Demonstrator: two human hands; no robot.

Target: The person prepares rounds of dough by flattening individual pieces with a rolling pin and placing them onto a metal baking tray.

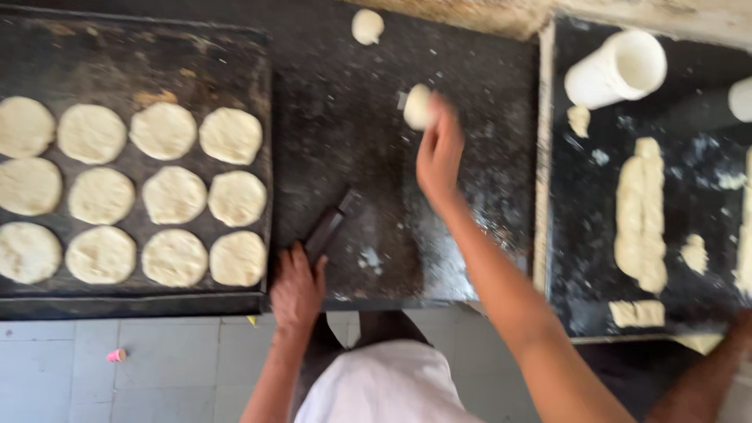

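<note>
Your right hand [439, 157] reaches toward twelve o'clock on the dark worktop [345, 141], fingertips grasping a dough ball [417, 106]. Your left hand [298, 288], at six o'clock, clenches a dark scraper handle [329, 227]. Flattened dough rounds [163, 131] fill the baking tray [141, 55] at nine o'clock.

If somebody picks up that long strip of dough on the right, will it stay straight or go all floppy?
Probably floppy. The long strip of dough looks soft and lumpy, with uneven edges, so it would likely sag or stretch at the ends. It may also stick a little: crumbs of dough cling to the dark tray around it.
</note>
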